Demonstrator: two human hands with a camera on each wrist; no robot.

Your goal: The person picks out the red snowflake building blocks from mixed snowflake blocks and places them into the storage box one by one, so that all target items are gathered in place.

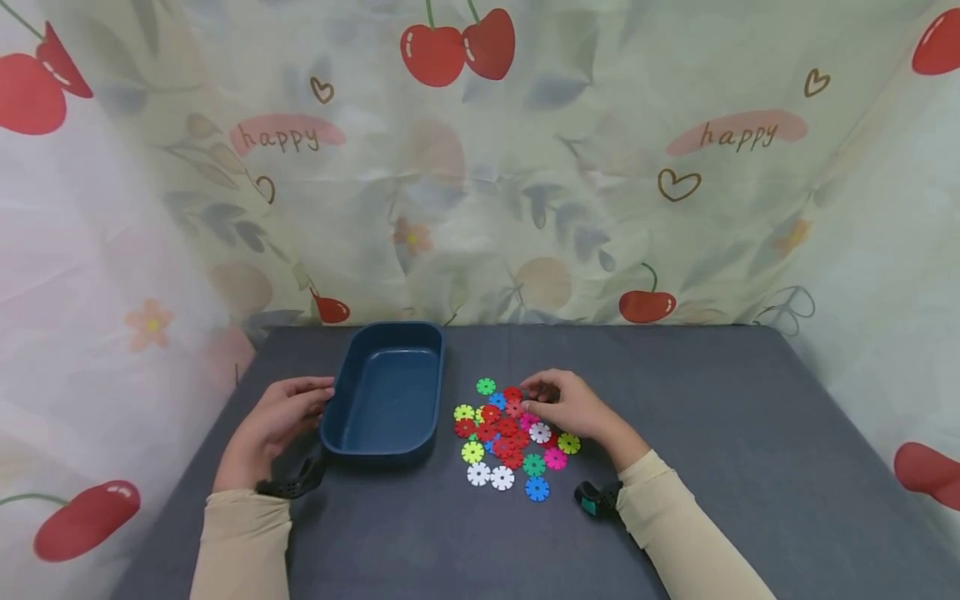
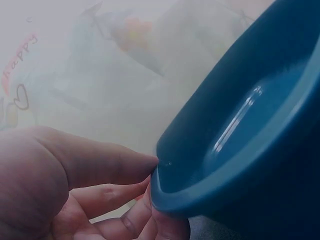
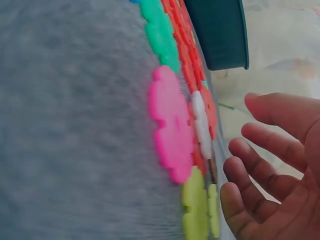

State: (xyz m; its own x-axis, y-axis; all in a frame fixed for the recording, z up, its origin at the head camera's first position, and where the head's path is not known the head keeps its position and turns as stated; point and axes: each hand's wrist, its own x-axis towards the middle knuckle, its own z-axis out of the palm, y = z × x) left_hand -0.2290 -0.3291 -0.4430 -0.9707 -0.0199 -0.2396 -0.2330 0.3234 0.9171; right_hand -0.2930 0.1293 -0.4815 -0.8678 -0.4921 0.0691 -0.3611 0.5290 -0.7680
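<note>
A dark blue rectangular bin (image 1: 382,452) with rounded corners stands on the left part of the table. My left hand (image 1: 281,414) is at its left side; in the left wrist view the fingertips pinch the rim (image 2: 165,197). To the right of the bin lies a loose pile of flower-shaped plastic discs (image 1: 507,427) in red, white, green, blue, yellow and pink. Over the pile's far right edge is my right hand (image 1: 573,408). Its fingers are loosely bent and apart in the right wrist view, with nothing between them, beside a pink disc (image 3: 170,125).
A dark grey cloth covers the table (image 1: 712,417). Behind and at both sides hangs a patterned curtain (image 1: 480,192) with cherries and flowers. Black straps with small devices (image 1: 597,500) sit on both wrists.
</note>
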